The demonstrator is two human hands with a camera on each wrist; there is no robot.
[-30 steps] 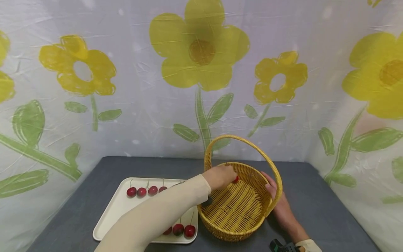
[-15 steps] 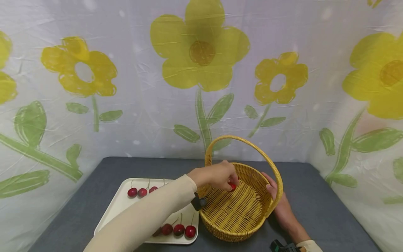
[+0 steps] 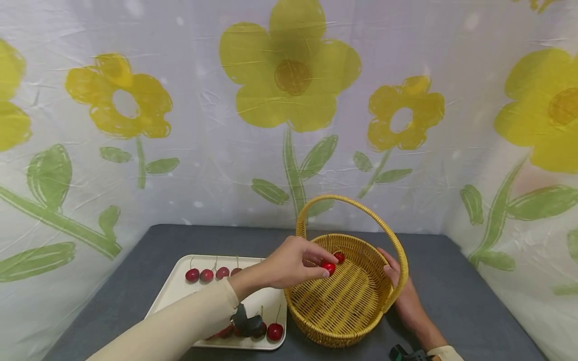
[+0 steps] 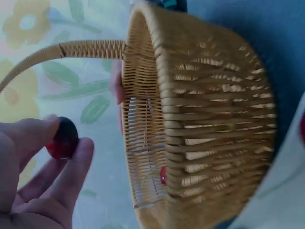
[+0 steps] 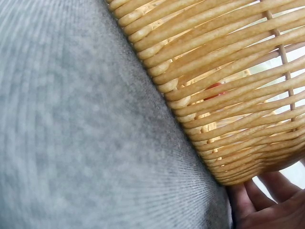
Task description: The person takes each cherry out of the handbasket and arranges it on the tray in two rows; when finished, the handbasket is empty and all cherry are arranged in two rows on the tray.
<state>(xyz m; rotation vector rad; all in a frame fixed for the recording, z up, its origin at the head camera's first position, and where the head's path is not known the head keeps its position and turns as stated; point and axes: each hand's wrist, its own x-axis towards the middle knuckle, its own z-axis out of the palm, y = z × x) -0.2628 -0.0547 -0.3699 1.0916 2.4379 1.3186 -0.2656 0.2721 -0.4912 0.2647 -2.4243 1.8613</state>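
Observation:
My left hand [image 3: 289,263] pinches a dark red cherry [image 3: 328,268] between thumb and fingertips, over the left side of the yellow wicker basket [image 3: 311,326]. In the left wrist view this cherry [image 4: 63,138] is off the basket, outside its rim. A second red cherry [image 3: 339,256] lies inside the basket near the back wall. My right hand [image 3: 405,296] holds the basket's right side, below the tall arched handle [image 3: 347,199]. The right wrist view has its fingers [image 5: 276,188] against the woven wall, partly hidden by it.
Left of the basket, close to it, is a white tray [image 3: 169,296] bearing a back row and a front row of cherries with stems, partly covered by the left arm. A dark grey tabletop [image 3: 456,291] lies beneath, with a flowered curtain [image 3: 198,150] behind.
My left hand has drawn back leftward from the basket's far side, the cherry between its fingers. A cherry inside the basket has come into clearer view. My right hand keeps its hold.

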